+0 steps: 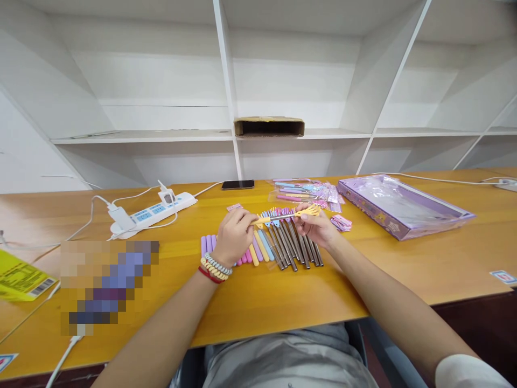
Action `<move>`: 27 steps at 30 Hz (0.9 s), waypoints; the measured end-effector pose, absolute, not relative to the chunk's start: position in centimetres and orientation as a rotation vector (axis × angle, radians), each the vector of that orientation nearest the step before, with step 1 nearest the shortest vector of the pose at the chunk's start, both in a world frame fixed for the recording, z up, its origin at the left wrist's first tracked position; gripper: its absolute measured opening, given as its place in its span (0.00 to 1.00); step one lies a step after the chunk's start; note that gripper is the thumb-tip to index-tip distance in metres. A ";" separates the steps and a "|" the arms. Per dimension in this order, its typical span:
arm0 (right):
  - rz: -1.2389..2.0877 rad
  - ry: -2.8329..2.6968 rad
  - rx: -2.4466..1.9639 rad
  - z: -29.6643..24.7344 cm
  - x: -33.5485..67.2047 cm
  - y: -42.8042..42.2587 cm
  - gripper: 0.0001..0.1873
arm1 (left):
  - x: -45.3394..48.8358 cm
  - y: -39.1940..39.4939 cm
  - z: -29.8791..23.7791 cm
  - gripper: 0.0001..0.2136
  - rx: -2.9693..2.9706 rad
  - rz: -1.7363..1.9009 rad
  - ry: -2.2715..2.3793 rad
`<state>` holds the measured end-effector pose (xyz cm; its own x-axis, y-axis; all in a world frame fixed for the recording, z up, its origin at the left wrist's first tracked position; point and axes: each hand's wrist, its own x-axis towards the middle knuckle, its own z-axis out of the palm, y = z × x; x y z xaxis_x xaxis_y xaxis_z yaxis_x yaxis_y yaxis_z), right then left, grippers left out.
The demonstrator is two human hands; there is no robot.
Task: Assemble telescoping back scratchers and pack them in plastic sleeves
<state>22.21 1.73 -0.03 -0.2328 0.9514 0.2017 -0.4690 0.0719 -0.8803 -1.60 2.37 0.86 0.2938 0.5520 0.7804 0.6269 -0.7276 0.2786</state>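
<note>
A yellow back scratcher with a thin metal rod is held level between my hands, above the table. My left hand is closed around its yellow handle end. At its looped, claw-like yellow head, my right hand pinches with thumb and fingers. Below them lie several metal rods with small coloured heads, side by side. Coloured handle sleeves in yellow, blue, pink and purple lie in a row, partly hidden by my left hand. Pink cards are stacked just right of my right hand.
Bagged back scratchers lie behind the rods. A purple box tray with clear plastic stands at right. A phone, a power strip with cables and a yellow packet are on the table. One shelf holds a cardboard box.
</note>
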 end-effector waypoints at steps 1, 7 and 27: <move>1.472 -1.105 -0.625 -0.1 22.1 1.8 0.15 | -1.6 2.3 0.9 0.08 -2.436 -1.331 -1.140; 1.379 -1.103 -0.618 -0.2 20.6 1.7 0.15 | -1.1 1.4 1.4 0.09 -2.311 -0.741 -1.363; 0.664 -0.318 -0.814 2.5 35.1 4.8 0.17 | -15.5 8.1 2.4 0.17 -1.687 -0.874 -1.580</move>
<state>35.05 4.79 2.46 0.7552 0.6554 0.0139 -0.4213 0.5015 -0.7556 -15.47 8.12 2.42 0.0478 0.5590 0.8278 0.9983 -0.0544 -0.0209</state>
